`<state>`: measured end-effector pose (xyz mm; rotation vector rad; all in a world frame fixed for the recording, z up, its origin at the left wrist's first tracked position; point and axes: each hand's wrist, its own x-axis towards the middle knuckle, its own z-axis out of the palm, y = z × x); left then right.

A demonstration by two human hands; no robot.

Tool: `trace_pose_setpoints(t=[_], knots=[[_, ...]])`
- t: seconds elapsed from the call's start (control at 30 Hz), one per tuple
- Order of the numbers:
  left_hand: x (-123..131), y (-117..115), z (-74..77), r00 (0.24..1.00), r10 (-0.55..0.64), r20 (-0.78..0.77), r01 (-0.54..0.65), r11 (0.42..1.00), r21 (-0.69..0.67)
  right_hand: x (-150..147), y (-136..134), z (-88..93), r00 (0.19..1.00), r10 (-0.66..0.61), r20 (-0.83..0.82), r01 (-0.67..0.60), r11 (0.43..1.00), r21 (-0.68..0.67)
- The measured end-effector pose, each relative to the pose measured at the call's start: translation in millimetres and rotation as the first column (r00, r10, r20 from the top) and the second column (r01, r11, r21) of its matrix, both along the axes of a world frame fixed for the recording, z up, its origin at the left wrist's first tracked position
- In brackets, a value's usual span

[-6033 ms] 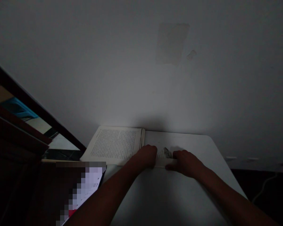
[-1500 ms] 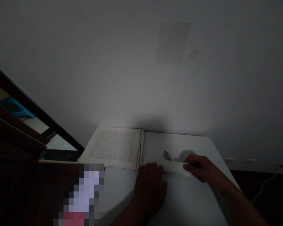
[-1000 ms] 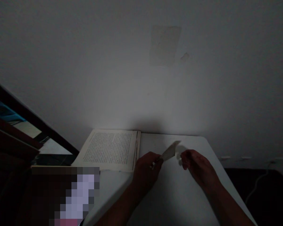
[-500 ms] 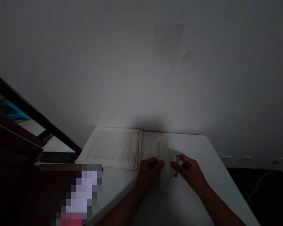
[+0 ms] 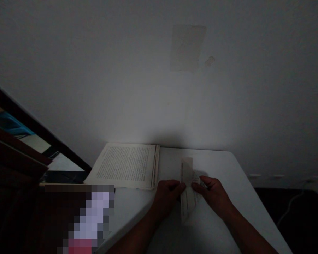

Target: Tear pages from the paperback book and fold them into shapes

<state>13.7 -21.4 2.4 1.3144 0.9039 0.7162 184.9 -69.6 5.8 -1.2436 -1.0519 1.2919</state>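
Observation:
A folded sheet of printed paper (image 5: 187,201) is held upright between my two hands, just above the white table. My left hand (image 5: 169,192) pinches its left edge, thumb on the near face and fingers behind. On the other side, my right hand (image 5: 212,190) grips a folded flap with printed text, thumb in front. The fingers behind the paper are partly hidden. Left of my hands lies a stack of printed pages (image 5: 125,164), its top sheet covered in lines of small text.
The white table (image 5: 214,225) stands against a grey wall (image 5: 122,88). At the left are dark wooden slats (image 5: 13,151) and a blue plastic item (image 5: 10,123). A white cable (image 5: 290,206) hangs at the right. A pixelated patch covers the lower left.
The folded paper has shifted slightly right and toward me. Its right flap is drawn in closer, and my right thumb now presses nearer the main strip. The page stack stays put.

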Motion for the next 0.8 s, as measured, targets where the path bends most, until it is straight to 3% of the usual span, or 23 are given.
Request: trace_pose_setpoints(t=[0.37,0.5,0.6,0.7,0.8], knots=[[1,0,3.2,1.000,-0.003,0.011,0.004,0.998,-0.066,1,1,-7.7,0.997,-0.035,-0.066,0.034,0.999,-0.017],[1,0,3.6,0.998,0.042,-0.040,-0.042,0.999,0.013,1,1,-9.9,0.997,-0.045,-0.068,0.045,0.999,-0.001],[0,2,3.8,0.993,0.117,-0.037,-0.113,0.990,0.090,0,2,-13.1,0.995,0.031,-0.090,-0.031,1.000,-0.002],[-2,3,3.8,0.986,0.165,-0.008,-0.164,0.983,0.086,-1,0,-15.6,0.995,0.096,-0.003,-0.096,0.995,-0.031],[-2,2,3.5,0.989,0.143,0.022,-0.144,0.989,0.025,-3,-1,-15.2,0.989,0.090,0.113,-0.087,0.996,-0.032]])
